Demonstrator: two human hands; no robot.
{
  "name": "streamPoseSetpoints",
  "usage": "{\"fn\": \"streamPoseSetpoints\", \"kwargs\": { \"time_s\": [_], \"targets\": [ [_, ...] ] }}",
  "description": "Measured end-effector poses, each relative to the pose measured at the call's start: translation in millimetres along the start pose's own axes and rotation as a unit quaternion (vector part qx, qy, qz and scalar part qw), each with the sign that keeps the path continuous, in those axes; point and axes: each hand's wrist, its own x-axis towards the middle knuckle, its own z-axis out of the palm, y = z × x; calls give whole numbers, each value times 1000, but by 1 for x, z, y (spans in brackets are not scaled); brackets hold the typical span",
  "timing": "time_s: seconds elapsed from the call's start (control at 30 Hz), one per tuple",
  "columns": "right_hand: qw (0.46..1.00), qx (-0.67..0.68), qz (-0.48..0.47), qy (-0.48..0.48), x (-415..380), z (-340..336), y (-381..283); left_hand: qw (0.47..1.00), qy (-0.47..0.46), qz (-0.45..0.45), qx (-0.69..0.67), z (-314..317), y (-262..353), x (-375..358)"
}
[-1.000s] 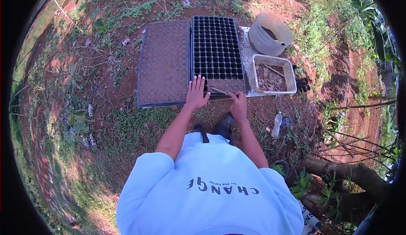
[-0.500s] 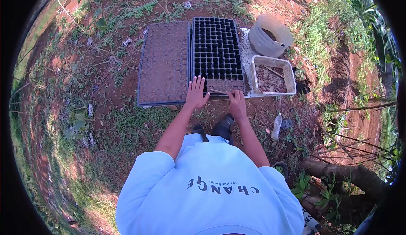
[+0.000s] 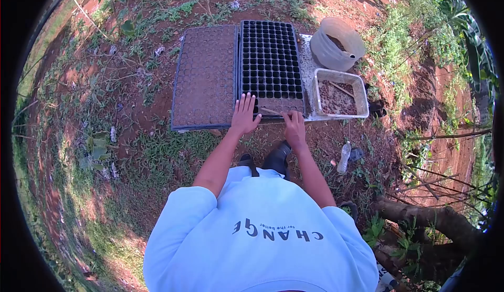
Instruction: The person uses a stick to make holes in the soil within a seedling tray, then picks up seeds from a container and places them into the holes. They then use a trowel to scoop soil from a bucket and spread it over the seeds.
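A black seedling tray [image 3: 271, 61] with many small square cells lies in front of me. Its nearest rows hold brown soil [image 3: 283, 104], while the cells farther off look dark and unfilled. My left hand [image 3: 244, 118] rests flat on the tray's near left corner, fingers stretched out. Between the fingers of my right hand [image 3: 295, 126], at the near right edge, is a thin wooden stick [image 3: 270, 111]. The stick points left across the soil-filled cells. Left of this tray lies a second seedling tray [image 3: 205, 76], covered with soil.
At the right, a white rectangular basin [image 3: 362, 95] contains soil and another stick [image 3: 341, 89]. Behind it stands a cut-open translucent plastic container [image 3: 329, 55]. A clear bottle [image 3: 344, 157] lies on the ground, and a thick branch [image 3: 430, 216] stretches across the lower right.
The stick's left end has tipped slightly away from me over the soil-filled cells. Both hands stay in nearly the same place.
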Motion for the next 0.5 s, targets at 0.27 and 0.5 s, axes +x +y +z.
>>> {"fn": "streamPoseSetpoints", "kwargs": {
  "time_s": [0.27, 0.5],
  "targets": [
    [999, 21, 30, 15, -1, -2, -3, 1000, 2, 2, 6, 2, -1, 0],
    [999, 17, 28, 17, -1, 1, -2, 1000, 2, 1, -2, 0, 0, 0]
  ]
}}
